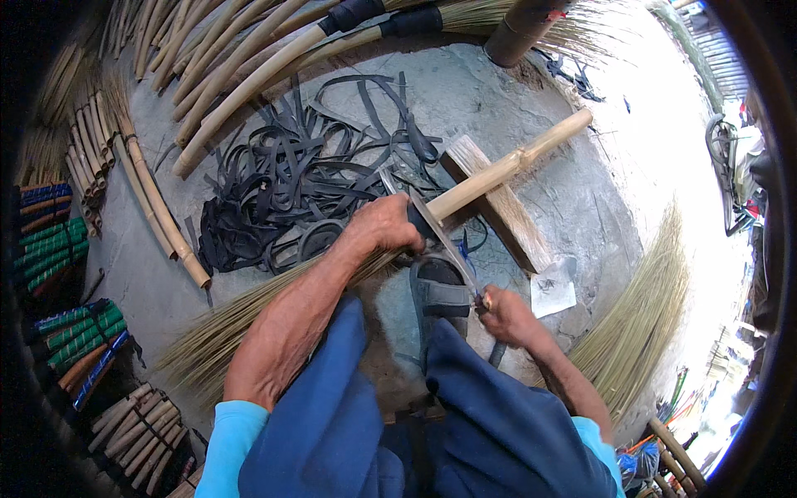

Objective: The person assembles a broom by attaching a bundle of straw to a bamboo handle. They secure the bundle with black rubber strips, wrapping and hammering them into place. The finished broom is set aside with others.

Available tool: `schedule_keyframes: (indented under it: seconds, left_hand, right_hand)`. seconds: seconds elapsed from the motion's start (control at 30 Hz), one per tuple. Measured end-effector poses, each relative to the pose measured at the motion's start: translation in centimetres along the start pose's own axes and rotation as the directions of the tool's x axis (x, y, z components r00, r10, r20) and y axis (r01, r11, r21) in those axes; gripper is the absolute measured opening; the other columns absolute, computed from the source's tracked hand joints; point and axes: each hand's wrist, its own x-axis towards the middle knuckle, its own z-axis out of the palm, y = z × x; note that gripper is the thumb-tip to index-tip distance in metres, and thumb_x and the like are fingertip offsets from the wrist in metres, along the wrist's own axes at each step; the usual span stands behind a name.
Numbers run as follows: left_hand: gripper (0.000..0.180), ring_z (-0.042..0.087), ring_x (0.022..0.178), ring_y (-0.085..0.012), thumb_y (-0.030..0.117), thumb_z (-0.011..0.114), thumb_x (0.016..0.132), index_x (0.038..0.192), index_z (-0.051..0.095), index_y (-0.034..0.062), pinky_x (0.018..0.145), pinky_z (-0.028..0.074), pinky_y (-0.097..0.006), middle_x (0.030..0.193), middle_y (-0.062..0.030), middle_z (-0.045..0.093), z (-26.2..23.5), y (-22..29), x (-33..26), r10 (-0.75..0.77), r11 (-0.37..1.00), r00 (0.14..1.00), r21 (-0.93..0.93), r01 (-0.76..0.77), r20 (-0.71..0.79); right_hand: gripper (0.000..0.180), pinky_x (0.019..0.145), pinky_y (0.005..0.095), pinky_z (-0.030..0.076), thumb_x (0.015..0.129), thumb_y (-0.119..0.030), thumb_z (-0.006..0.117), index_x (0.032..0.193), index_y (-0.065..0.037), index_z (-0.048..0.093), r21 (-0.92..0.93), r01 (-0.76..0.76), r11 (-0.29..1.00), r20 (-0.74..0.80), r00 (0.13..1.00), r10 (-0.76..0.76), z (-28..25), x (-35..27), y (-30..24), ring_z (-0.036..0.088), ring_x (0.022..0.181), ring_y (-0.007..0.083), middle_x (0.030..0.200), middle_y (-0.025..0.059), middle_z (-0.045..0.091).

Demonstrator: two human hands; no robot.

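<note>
A broom with a pale bamboo handle [515,164] lies across in front of me, its dry bristles [212,340] running under my left forearm. My left hand [383,224] is closed round its neck, where black rubber binding [423,217] is wrapped. In my right hand [508,315] is the grip of a long knife [444,241]. Its narrow metal blade slants up and left, crossing the broom at the binding; whether the edge touches the rubber I cannot tell. The fingertips of my left hand are partly hidden.
Under the bamboo handle sits a wooden block [510,220]. Tangled black rubber strips [290,170] are heaped beyond my left hand. Bamboo-handled brooms [249,91] lie at the far left, bundled poles [141,436] at the near left. Another bristle head [639,315] is at right.
</note>
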Motion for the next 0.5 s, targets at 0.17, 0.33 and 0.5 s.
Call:
schedule_keyframes:
  seconds: [0.17, 0.33, 0.5]
  left_hand:
    - [0.095, 0.077, 0.116, -0.0424, 0.042, 0.097, 0.061, 0.139, 0.067, -0.0029, 0.103, 0.059, -0.047, 0.123, -0.027, 0.079, 0.0, 0.9, -1.5, -0.071, 0.994, 0.997, 0.076, 0.074, -0.044]
    - [0.097, 0.076, 0.119, -0.0437, 0.042, 0.097, 0.061, 0.141, 0.065, -0.0032, 0.104, 0.059, -0.049, 0.127, -0.0281, 0.077, -0.5, 1.2, -1.7, -0.093, 0.992, 0.995, 0.089, 0.095, -0.019]
    - [0.094, 0.075, 0.119, -0.0455, 0.041, 0.096, 0.061, 0.138, 0.065, -0.0028, 0.102, 0.059, -0.052, 0.126, -0.028, 0.077, -0.3, 1.3, -2.0, -0.06, 0.994, 0.997, 0.086, 0.064, -0.055]
  right_hand:
    - [0.018, 0.086, 0.05, 0.057, 0.096, -0.011, 0.069, 0.107, 0.001, 0.065, 0.267, -0.324, 0.908, -0.288, 0.872, 0.396, -1.6, -0.2, -4.3, 0.072, 0.092, 0.0426, 0.098, 0.0271, 0.072]
    - [0.017, 0.082, 0.0508, 0.057, 0.097, -0.012, 0.07, 0.108, -0.001, 0.065, 0.057, -0.103, 0.993, -0.059, 0.993, 0.106, 1.7, -0.7, -4.3, 0.072, 0.09, 0.0419, 0.095, 0.0263, 0.071]
    - [0.021, 0.08, 0.0551, 0.057, 0.095, -0.011, 0.071, 0.115, -0.003, 0.066, 0.103, -0.091, 0.991, -0.186, 0.976, 0.109, 2.1, -1.2, 0.0, 0.072, 0.09, 0.0498, 0.092, 0.0278, 0.072]
